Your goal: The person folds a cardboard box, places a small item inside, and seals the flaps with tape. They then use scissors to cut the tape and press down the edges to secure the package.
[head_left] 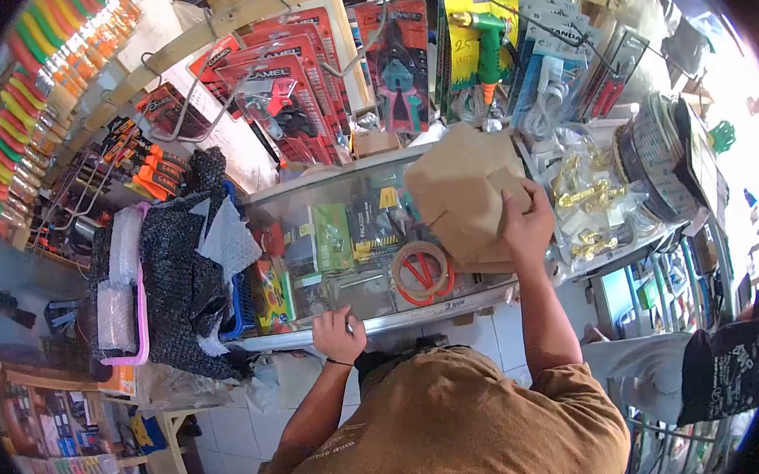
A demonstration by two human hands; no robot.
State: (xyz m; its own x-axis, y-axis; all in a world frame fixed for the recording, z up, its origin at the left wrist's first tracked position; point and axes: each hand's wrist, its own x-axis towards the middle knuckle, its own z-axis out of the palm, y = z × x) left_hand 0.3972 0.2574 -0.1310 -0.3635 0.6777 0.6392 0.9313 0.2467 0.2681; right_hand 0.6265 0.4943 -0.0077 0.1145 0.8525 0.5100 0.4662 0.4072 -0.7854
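Observation:
My right hand (pixel 528 223) is closed on the upright edge of a brown cardboard piece (pixel 460 186), thumb on its face, above the right part of the glass counter. On the counter's front edge rests my left hand (pixel 339 334), fingers curled around something small that I cannot make out. Between the hands, a roll of tape (pixel 420 272) lies on the glass with red-handled scissors (pixel 429 297) at it. Boxes and packets show through the glass counter (pixel 315 322).
Packaged tools (pixel 284 102) hang from a rail above. At the left stand a pink basket (pixel 143 318) with bubble wrap and a blue basket (pixel 243 292). Bagged brass fittings (pixel 586 194) and rolled material (pixel 658 157) sit at the right.

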